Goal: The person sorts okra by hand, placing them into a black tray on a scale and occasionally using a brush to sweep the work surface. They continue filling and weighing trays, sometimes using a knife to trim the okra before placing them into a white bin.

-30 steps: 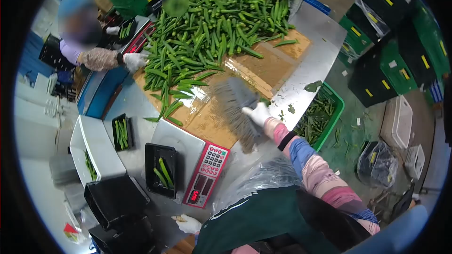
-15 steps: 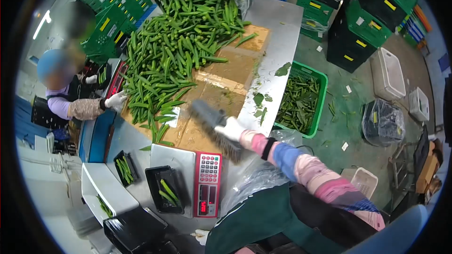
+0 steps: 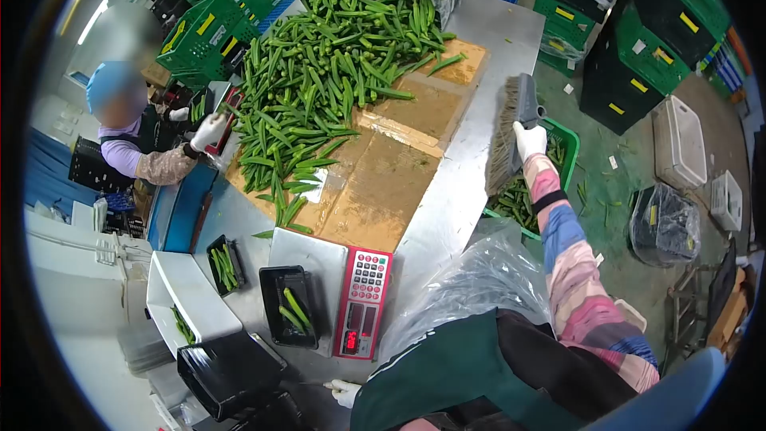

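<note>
My right hand [image 3: 530, 142], in a white glove, grips a grey brush [image 3: 506, 136] with brown bristles at the table's right edge, above the green basket [image 3: 568, 161] holding okra and leaves. Near the bottom, my left hand [image 3: 345, 393], also gloved, shows only partly beside my green apron; its fingers are hard to make out. A large okra heap [image 3: 335, 64] lies on cardboard [image 3: 381, 191]. In front of it, a black tray [image 3: 289, 307] with a few okra rests on the red-edged scale [image 3: 368, 279].
A co-worker [image 3: 132, 132] stands at the left beside another scale. Green and black crates [image 3: 634, 64] are stacked at the right. A small black tray [image 3: 226, 266] and a white bin [image 3: 187, 299] stand at the lower left. Clear plastic [image 3: 471, 279] hangs near my apron.
My right hand has moved the brush from the cardboard to the right, to the table edge above the basket. Leaf scraps on the metal strip are gone. The co-worker's hand has risen.
</note>
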Motion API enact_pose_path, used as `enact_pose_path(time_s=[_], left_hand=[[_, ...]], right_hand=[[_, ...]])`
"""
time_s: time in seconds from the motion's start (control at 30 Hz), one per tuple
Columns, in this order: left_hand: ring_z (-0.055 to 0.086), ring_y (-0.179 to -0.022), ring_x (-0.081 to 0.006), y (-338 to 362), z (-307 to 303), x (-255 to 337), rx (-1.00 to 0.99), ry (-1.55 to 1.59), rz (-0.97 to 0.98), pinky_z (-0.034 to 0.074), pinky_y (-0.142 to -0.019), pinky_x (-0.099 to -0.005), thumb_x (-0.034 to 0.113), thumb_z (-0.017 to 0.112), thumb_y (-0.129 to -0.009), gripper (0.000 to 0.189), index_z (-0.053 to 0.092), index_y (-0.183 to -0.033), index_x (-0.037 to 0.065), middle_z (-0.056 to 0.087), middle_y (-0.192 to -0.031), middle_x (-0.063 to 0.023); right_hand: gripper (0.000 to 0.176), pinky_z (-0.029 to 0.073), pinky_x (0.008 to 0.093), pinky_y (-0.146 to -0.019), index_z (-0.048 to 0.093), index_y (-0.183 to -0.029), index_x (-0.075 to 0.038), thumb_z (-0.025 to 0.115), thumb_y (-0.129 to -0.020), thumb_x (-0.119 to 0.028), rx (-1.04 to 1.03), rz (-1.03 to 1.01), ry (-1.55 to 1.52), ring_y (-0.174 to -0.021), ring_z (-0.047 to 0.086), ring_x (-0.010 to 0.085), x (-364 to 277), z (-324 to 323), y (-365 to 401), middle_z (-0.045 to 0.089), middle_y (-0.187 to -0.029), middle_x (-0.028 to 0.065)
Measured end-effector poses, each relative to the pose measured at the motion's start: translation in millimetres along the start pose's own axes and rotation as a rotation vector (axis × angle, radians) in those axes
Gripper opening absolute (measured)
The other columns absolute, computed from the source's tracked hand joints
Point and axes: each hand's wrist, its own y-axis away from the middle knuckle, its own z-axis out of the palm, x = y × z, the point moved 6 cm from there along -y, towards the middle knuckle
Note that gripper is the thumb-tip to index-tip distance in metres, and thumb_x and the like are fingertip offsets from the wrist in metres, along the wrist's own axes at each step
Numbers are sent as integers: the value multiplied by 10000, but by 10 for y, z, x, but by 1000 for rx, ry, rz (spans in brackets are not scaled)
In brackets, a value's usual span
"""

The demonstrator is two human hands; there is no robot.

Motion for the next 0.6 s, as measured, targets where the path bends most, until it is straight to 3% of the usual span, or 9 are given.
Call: enact_pose_path(time_s=[0.07,0.1,0.2,0.23,0.27,0.3,0.47,0.57,0.6], left_hand=[[665,-868,-427,36,-14,54,10,-55,-48,526,-807,-473,516,504,-1002,590,702,-1008,-39,708,-865,-235],[665,-885,-426,51,-31,83,14,-84,-69,526,-811,-470,517,511,-1000,590,699,-1013,-42,710,-891,-238],[665,-888,-426,55,-33,144,-13,-120,-70,526,-812,-469,517,513,-999,589,699,-1014,-42,711,-896,-238],[665,-889,-425,54,-25,162,-18,-119,-67,526,-813,-469,517,514,-999,589,699,-1015,-42,711,-897,-237],[665,-890,-425,55,-18,163,-26,-118,-62,526,-813,-468,517,514,-998,589,699,-1015,-42,711,-899,-237],[665,-891,-425,47,-7,183,-28,-117,-60,526,-814,-468,517,515,-998,589,699,-1015,-42,711,-900,-237],[665,-896,-423,23,12,215,-39,-132,-41,525,-816,-467,517,518,-997,588,698,-1017,-42,711,-908,-237],[665,-899,-423,34,14,207,-40,-140,-48,525,-817,-466,517,519,-996,588,698,-1018,-43,711,-912,-237],[665,-900,-422,29,-1,191,-45,-144,-44,525,-817,-465,517,520,-996,588,698,-1018,-43,711,-913,-237]], right_hand=[[454,553,414,-798,727,-998,65,729,-829,-357,-133,-90,-220,-865,737,283,-346,205,371,752,-925,208],[522,554,422,-789,723,-989,78,712,-821,-416,-86,-222,-205,-892,731,310,-357,492,530,743,-912,231],[603,549,446,-801,702,-980,96,691,-800,-480,-584,-40,-169,-944,709,398,-892,1000,1736,714,-924,282],[611,546,454,-824,693,-1018,95,690,-796,-475,-794,-158,-8,-942,703,415,-768,1411,1950,705,-947,299],[619,543,460,-858,690,-1043,93,698,-792,-473,-769,-173,40,-966,689,437,-806,1462,2242,693,-975,316],[638,538,460,-889,693,-1047,93,709,-786,-490,-896,-199,141,-1000,678,451,-560,1813,2394,688,-996,323],[708,537,448,-889,673,-1103,100,740,-768,-519,-711,-129,77,-1015,685,406,-186,1765,1443,694,-1069,301],[633,541,432,-877,685,-1117,74,792,-747,-427,-482,-125,243,-1011,696,358,-579,946,803,715,-1053,253],[598,543,427,-876,690,-1123,63,799,-748,-390,-416,-147,-25,-1011,697,349,-342,984,509,720,-1053,242]])
